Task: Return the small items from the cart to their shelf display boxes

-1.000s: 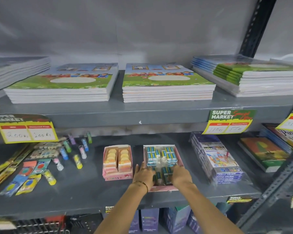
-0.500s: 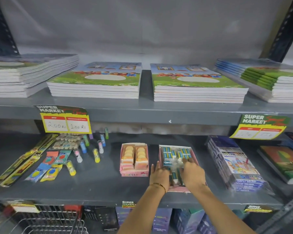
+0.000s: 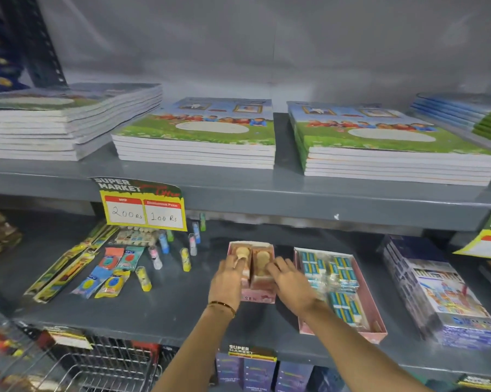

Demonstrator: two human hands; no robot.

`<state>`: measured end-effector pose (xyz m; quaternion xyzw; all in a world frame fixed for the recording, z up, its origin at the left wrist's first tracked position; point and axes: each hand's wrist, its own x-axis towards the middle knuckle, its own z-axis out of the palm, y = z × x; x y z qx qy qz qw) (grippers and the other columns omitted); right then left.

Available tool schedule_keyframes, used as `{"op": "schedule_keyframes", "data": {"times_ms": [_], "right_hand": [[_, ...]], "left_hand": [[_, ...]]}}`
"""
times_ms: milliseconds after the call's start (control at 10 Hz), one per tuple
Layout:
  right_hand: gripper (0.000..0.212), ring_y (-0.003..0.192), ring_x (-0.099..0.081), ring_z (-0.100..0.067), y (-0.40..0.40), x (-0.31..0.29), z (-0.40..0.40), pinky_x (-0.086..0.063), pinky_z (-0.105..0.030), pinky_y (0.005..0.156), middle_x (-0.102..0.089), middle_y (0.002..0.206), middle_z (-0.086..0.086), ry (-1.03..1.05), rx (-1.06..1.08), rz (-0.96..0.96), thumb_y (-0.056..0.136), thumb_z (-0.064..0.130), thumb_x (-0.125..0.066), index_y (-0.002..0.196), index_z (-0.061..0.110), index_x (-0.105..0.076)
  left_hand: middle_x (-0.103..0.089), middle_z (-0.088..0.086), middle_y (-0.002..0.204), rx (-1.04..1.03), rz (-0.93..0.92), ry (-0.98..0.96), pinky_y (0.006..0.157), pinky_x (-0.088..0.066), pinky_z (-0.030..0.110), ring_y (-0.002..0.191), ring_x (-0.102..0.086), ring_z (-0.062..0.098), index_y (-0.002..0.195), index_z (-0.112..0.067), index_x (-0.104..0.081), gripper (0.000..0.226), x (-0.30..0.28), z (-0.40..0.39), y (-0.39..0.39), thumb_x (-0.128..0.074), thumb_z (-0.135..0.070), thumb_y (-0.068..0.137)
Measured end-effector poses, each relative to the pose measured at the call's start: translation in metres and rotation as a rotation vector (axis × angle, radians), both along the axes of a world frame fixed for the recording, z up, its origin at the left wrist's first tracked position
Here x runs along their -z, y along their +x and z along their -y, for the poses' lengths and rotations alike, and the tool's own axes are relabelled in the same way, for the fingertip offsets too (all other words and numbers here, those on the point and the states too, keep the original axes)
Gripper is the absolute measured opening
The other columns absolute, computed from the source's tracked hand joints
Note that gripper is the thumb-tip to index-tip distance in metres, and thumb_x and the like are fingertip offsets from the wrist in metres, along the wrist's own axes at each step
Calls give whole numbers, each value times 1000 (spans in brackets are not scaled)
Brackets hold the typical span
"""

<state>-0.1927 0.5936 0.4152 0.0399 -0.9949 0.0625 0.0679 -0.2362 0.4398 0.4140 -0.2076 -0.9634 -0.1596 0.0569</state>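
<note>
Both my hands are out over the middle shelf (image 3: pixel 159 321), working at the smaller pink display box (image 3: pixel 260 297). My left hand (image 3: pixel 228 281), bangle at the wrist, lies along the box's left side with the fingers curled over the left row of round tan erasers (image 3: pixel 243 253); it may be pinching one, but the blur keeps me from telling. My right hand (image 3: pixel 291 281) rests at the box's right edge, fingers spread and loose, holding nothing that I can see.

By my reckoning I am seating and tidying erasers in this box, not fetching. Next I should press the rows level, let go, and reach down to the wire cart (image 3: pixel 103 366) at lower left for more stock. That calls for a light touch, since the cardboard box is light and could slide on the smooth shelf.

Just right of my right hand sits the longer pink box (image 3: pixel 377 329), holding blue-wrapped erasers (image 3: pixel 343 301), with packs of colour pencils (image 3: pixel 448 295) beyond it. To the left, well apart, glue sticks (image 3: pixel 185 258) stand loose beside carded packets (image 3: pixel 113 278). Farther up, a yellow price tag (image 3: pixel 144 213) hangs from the upper shelf, where stacks of notebooks (image 3: pixel 199 137) lie flat.
</note>
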Motion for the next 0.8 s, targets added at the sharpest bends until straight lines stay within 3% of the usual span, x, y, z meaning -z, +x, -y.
{"op": "schedule_keyframes", "data": {"times_ms": [100,200,300,400,500,600,700,800], "right_hand": [[50,120,-44,-31,-12,0,5,-46,-41,96,-45,135,-11,-15,18,30,81,-2,-56,127,12,-44],[58,120,-42,-31,-19,2,10,-49,-43,93,-39,139,-11,2,41,45,78,-8,-50,131,11,-38],[57,113,-49,-34,-19,10,14,-54,-44,83,-46,131,-13,-2,80,3,73,-11,-54,126,8,-44],[56,77,-66,-27,-16,9,18,-58,-36,55,-67,94,-9,34,93,-80,45,-3,-78,97,11,-63],[61,59,-63,-17,-2,2,22,-54,-26,45,-66,73,0,96,113,-118,23,10,-85,80,18,-64],[60,61,-63,-17,17,-3,26,-55,-27,49,-66,74,1,102,123,-133,28,15,-87,82,18,-62],[48,73,-64,-24,43,-18,28,-56,-34,60,-66,83,-6,91,112,-126,48,12,-84,91,12,-62],[41,71,-64,-24,71,-41,26,-56,-33,60,-65,80,-6,123,75,-270,53,18,-83,87,12,-62]], "left_hand": [[-42,8,139,32,-31,-76,98,-44,34,118,-46,26,137,-17,-36,50,4,-2,-8,-48,-4,90],[-69,1,101,49,-119,-147,69,-56,26,82,-65,18,105,-22,-66,47,7,-3,-14,-79,-11,60],[-71,-2,67,88,-119,-219,44,-52,19,52,-62,12,76,-22,-72,54,14,-2,-18,-90,-15,25],[-72,-2,71,88,-147,-197,45,-53,20,52,-63,13,81,-22,-72,59,15,1,-17,-92,-17,27],[-72,-3,86,83,-102,-163,56,-56,24,65,-66,15,96,-23,-68,55,7,8,-2,-88,-18,44],[-61,5,120,60,-104,-176,86,-49,37,103,-59,27,123,-17,-51,43,-9,11,19,-60,-9,82],[-67,6,110,23,-201,-187,78,-53,35,94,-65,25,114,-15,-60,44,-28,14,39,-72,-18,72],[-73,4,88,61,-236,-131,61,-56,29,72,-69,22,96,-14,-69,52,-39,11,62,-86,-28,49]]}}
